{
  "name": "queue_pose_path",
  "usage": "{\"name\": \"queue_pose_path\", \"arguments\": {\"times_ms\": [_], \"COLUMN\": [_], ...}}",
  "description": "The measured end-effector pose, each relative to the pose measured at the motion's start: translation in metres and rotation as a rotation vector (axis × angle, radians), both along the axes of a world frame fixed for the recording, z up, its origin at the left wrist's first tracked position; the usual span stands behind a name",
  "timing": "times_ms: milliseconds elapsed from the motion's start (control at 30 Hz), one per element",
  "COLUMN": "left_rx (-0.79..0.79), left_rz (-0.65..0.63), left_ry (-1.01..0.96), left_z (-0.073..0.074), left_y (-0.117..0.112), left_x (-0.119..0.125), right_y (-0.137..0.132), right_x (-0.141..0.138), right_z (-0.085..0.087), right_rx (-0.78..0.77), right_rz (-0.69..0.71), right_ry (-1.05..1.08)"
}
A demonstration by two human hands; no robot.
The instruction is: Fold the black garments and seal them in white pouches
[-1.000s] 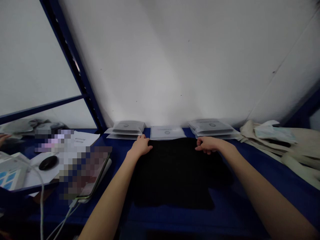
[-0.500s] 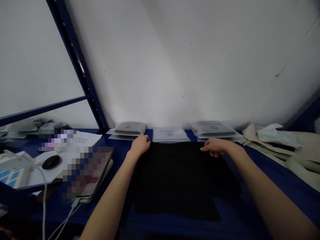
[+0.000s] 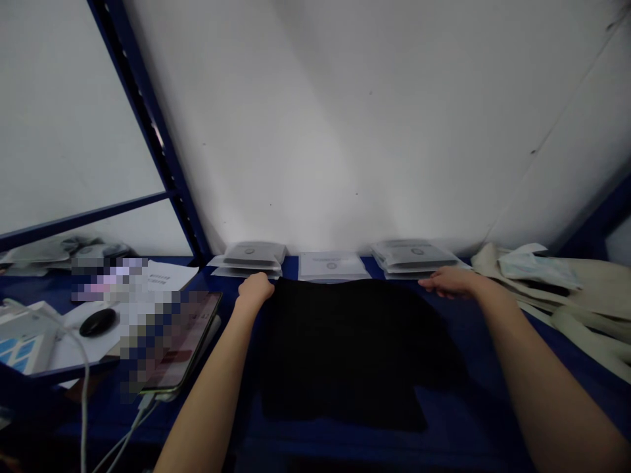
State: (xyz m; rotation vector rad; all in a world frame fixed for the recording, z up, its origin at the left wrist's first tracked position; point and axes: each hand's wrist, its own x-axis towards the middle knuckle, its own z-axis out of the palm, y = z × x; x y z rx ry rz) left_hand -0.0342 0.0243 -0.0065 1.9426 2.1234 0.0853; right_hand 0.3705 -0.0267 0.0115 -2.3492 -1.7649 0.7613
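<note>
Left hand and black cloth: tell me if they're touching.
Touching. The head view shows the fingers of the left hand pressed against the top corner of the black cloth, with no gap between them.

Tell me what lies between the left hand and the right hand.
In the head view, a black cloth lies between the left hand and the right hand.

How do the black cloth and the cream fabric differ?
The black cloth is dark, the cream fabric pale. The black cloth lies spread flat, the cream fabric bunched in folds. The black cloth lies mid-shelf, the cream fabric rightward under a plastic packet. Both rest on the blue shelf.
</note>
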Motion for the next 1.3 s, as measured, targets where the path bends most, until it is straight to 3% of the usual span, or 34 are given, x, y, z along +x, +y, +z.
{"name": "queue_pose_path", "arguments": {"times_ms": [167, 333, 467, 567, 700, 767, 867, 1000, 1133, 1300], "left_rx": [0.060, 0.219, 0.345, 0.415, 0.455, 0.463, 0.530, 0.656, 0.679, 0.762], "left_rz": [0.028, -0.002, 0.005, 0.010, -0.082, -0.188, -0.216, -0.267, -0.358, -0.453], "left_ry": [0.006, -0.034, -0.065, -0.080, -0.200, -0.290, -0.358, -0.336, -0.247, -0.173], "left_z": [0.007, 0.029, 0.049, 0.051, 0.025, 0.001, -0.039, -0.079, -0.094, -0.093], "left_y": [-0.004, -0.014, -0.039, -0.071, -0.121, -0.143, -0.168, -0.187, -0.193, -0.191], "left_x": [0.000, 0.005, 0.009, 0.007, -0.003, -0.011, -0.025, -0.047, -0.060, -0.060], "right_y": [-0.005, -0.014, -0.029, -0.052, -0.096, -0.119, -0.150, -0.178, -0.186, -0.183], "right_x": [-0.004, -0.020, -0.038, -0.051, -0.070, -0.081, -0.097, -0.107, -0.107, -0.108], "right_z": [0.007, 0.036, 0.053, 0.050, 0.021, -0.001, -0.031, -0.055, -0.064, -0.075], "right_rx": [0.043, 0.258, 0.446, 0.586, 0.655, 0.606, 0.566, 0.636, 0.735, 0.726], "right_rz": [-0.019, 0.014, -0.049, -0.024, 0.084, 0.128, 0.210, 0.252, 0.222, 0.281], "right_ry": [-0.007, -0.178, -0.206, -0.113, 0.064, 0.128, 0.207, 0.281, 0.218, 0.075]}}
